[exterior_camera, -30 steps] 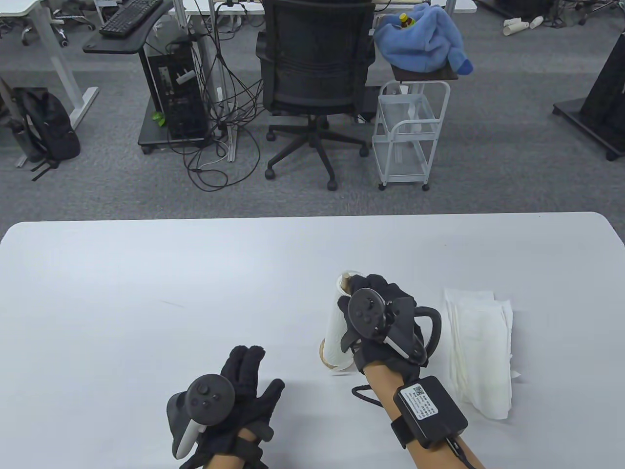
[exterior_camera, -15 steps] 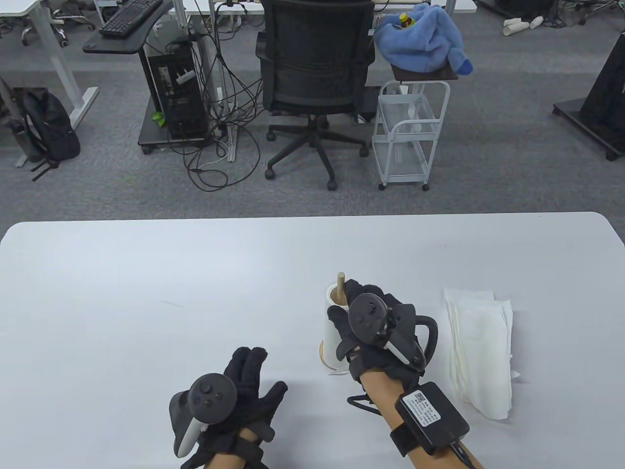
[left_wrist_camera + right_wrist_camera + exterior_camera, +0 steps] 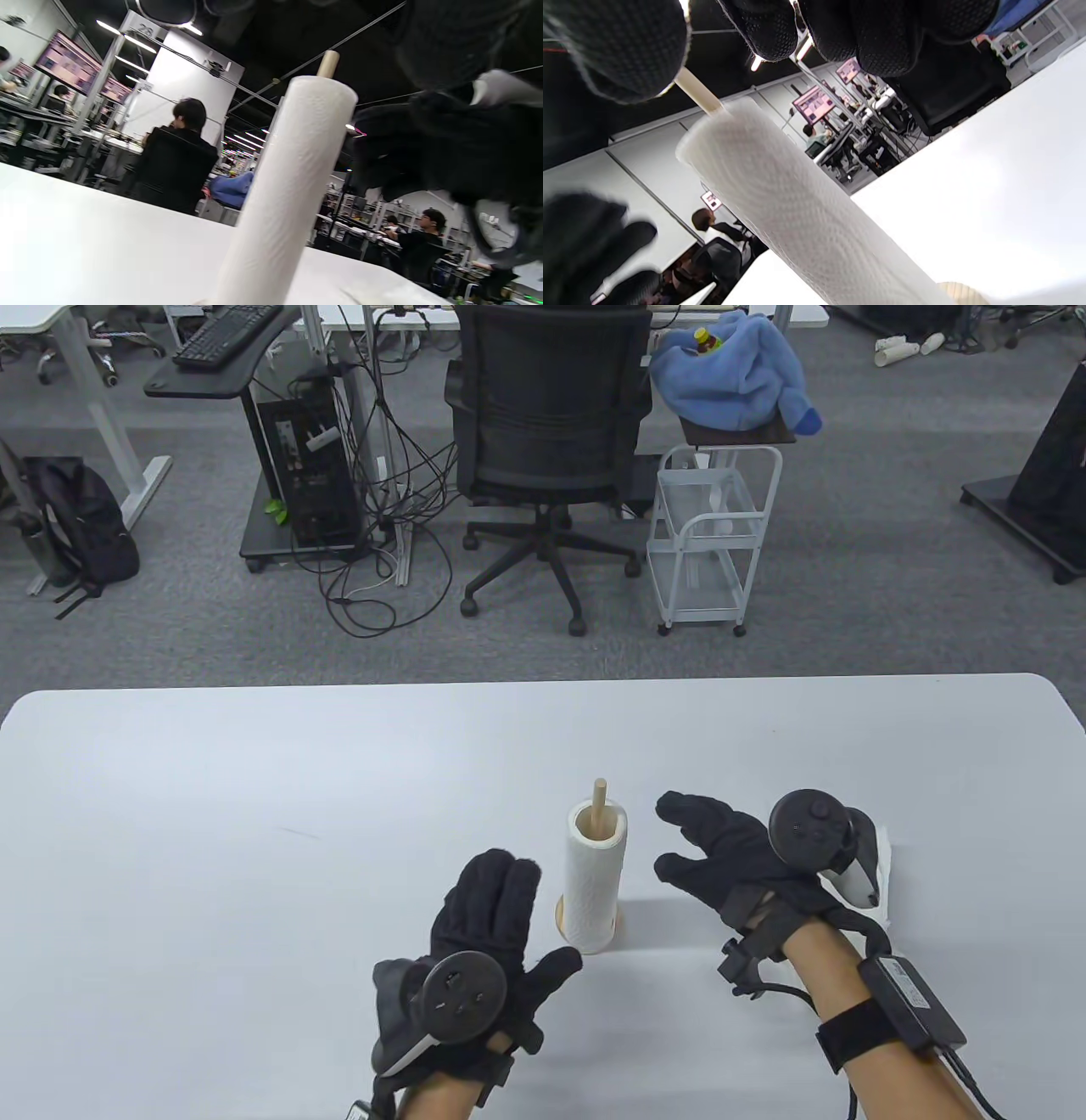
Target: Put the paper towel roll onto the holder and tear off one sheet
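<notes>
Table view: roll (image 3: 594, 882) seated on holder (image 3: 601, 793); left hand (image 3: 492, 937) and right hand (image 3: 730, 857) flanking roll, fingers spread, holding nothing. Sheet not yet torn.

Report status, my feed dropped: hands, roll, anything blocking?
Both hands open, left, right, flanking untouched white paper towel roll. Roll upright on wooden holder. No sheet torn. Nothing blocking.

Black chair (image 3: 547, 432) behind white table (image 3: 254, 831). Blue blanket (image 3: 734, 377) on white cart (image 3: 713, 543). Keyboard (image 3: 225, 332) far left.
</notes>
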`<state>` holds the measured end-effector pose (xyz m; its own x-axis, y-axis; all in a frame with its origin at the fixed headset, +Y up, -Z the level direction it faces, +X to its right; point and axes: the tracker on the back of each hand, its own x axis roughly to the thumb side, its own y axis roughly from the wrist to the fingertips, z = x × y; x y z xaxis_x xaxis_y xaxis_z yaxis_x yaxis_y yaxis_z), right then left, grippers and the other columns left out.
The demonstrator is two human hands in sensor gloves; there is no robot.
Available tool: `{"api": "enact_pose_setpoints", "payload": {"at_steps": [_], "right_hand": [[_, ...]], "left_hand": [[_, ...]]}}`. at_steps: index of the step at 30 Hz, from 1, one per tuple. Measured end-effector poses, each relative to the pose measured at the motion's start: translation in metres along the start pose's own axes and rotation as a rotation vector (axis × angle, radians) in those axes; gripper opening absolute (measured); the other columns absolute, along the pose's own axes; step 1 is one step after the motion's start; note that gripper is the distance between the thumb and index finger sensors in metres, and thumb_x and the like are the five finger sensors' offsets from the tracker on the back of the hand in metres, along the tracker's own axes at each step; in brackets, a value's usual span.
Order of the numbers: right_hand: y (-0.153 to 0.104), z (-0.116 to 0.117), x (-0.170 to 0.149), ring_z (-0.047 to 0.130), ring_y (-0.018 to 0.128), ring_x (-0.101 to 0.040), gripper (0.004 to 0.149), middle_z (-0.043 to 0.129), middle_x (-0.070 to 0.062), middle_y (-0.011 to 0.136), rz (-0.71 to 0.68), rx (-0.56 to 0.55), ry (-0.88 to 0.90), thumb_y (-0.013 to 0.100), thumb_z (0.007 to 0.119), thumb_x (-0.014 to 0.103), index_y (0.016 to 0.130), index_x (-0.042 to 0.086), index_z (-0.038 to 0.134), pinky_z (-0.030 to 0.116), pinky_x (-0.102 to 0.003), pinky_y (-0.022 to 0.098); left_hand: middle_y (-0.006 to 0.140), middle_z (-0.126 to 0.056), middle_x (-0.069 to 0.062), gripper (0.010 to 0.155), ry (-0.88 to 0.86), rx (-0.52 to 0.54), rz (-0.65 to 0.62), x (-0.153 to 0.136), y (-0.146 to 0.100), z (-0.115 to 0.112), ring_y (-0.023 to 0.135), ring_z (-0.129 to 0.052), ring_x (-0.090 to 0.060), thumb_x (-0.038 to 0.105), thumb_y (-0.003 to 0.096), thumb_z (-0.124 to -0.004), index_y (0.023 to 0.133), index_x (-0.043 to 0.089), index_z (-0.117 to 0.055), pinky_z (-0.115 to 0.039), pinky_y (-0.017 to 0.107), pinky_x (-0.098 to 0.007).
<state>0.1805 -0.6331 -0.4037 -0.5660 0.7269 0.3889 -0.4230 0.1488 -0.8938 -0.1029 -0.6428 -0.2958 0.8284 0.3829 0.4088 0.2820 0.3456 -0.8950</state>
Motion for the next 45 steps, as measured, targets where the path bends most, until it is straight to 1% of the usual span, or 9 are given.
{"api": "enact_pose_setpoints", "payload": {"at_steps": [4,6,9,14,17,20,23,33,45], "right_hand": [[0.023,0.019,-0.003,0.06,0.095,-0.047,0.086,0.039,-0.022,0.112,0.022,0.066,0.034,0.039,0.084,0.062,0.106,0.021,0.049,0.054,-0.059,0.066],[0.031,0.027,-0.004,0.061,0.094,-0.046,0.082,0.04,-0.022,0.112,0.002,0.052,0.087,0.04,0.084,0.06,0.105,0.022,0.052,0.055,-0.059,0.066],[0.039,0.038,-0.008,0.064,0.092,-0.046,0.069,0.045,-0.022,0.11,-0.006,0.033,0.156,0.044,0.082,0.05,0.103,0.022,0.058,0.056,-0.059,0.065],[0.042,0.039,-0.016,0.076,0.085,-0.043,0.049,0.065,-0.016,0.103,-0.092,-0.039,0.187,0.048,0.077,0.035,0.093,0.019,0.07,0.06,-0.059,0.061],[0.038,0.038,-0.013,0.083,0.076,-0.042,0.041,0.075,-0.017,0.096,-0.168,-0.131,0.075,0.047,0.077,0.032,0.086,0.019,0.077,0.063,-0.059,0.058],[0.028,0.039,-0.003,0.084,0.073,-0.042,0.039,0.078,-0.016,0.094,-0.268,-0.218,-0.176,0.048,0.077,0.032,0.084,0.019,0.079,0.063,-0.06,0.059],[0.019,0.04,0.0,0.085,0.075,-0.039,0.039,0.077,-0.014,0.095,-0.302,-0.261,-0.385,0.049,0.076,0.034,0.086,0.022,0.077,0.063,-0.058,0.06],[0.0,0.06,-0.004,0.081,0.075,-0.042,0.04,0.073,-0.017,0.096,-0.348,-0.373,-0.459,0.051,0.075,0.031,0.087,0.017,0.074,0.06,-0.059,0.059],[-0.001,0.065,-0.008,0.081,0.075,-0.042,0.04,0.073,-0.017,0.096,-0.325,-0.353,-0.48,0.05,0.076,0.031,0.087,0.017,0.074,0.06,-0.058,0.059]], "left_hand": [[0.113,-0.018,0.001,0.091,0.107,0.005,-0.017,0.018,0.033,-0.014,0.111,-0.032,-0.036,0.06,0.0433,-0.082,0.108,0.032,-0.025,-0.047,0.079,-0.059],[0.112,-0.021,0.001,0.088,0.165,0.006,-0.025,0.021,0.045,-0.022,0.111,-0.033,-0.036,0.057,0.0439,-0.082,0.108,0.032,-0.027,-0.047,0.079,-0.059],[0.113,-0.024,0.001,0.086,0.153,-0.02,0.0,0.02,0.054,-0.037,0.111,-0.035,-0.035,0.055,0.0443,-0.083,0.108,0.032,-0.03,-0.048,0.079,-0.057],[0.11,-0.024,0.006,0.079,0.116,0.065,0.018,0.011,0.055,-0.044,0.109,-0.037,-0.033,0.052,0.0463,-0.082,0.103,0.036,-0.029,-0.048,0.079,-0.055],[0.108,-0.028,0.007,0.073,0.121,0.097,0.003,0.014,0.056,-0.045,0.108,-0.041,-0.033,0.049,0.0473,-0.081,0.102,0.039,-0.033,-0.048,0.079,-0.054],[0.108,-0.028,0.008,0.071,0.247,0.119,-0.015,0.017,0.057,-0.047,0.107,-0.041,-0.033,0.045,0.049,-0.079,0.103,0.044,-0.033,-0.047,0.079,-0.054],[0.109,-0.026,0.01,0.07,0.211,0.112,-0.02,0.016,0.057,-0.05,0.108,-0.038,-0.032,0.044,0.0499,-0.078,0.103,0.049,-0.033,-0.045,0.08,-0.055],[0.111,-0.02,0.012,0.07,0.201,0.092,-0.014,0.014,0.057,-0.052,0.11,-0.034,-0.031,0.042,0.051,-0.074,0.103,0.044,-0.027,-0.044,0.08,-0.056],[0.111,-0.02,0.016,0.07,0.189,0.093,-0.008,0.011,0.057,-0.052,0.111,-0.032,-0.028,0.043,0.051,-0.073,0.103,0.046,-0.026,-0.045,0.08,-0.054]]}}
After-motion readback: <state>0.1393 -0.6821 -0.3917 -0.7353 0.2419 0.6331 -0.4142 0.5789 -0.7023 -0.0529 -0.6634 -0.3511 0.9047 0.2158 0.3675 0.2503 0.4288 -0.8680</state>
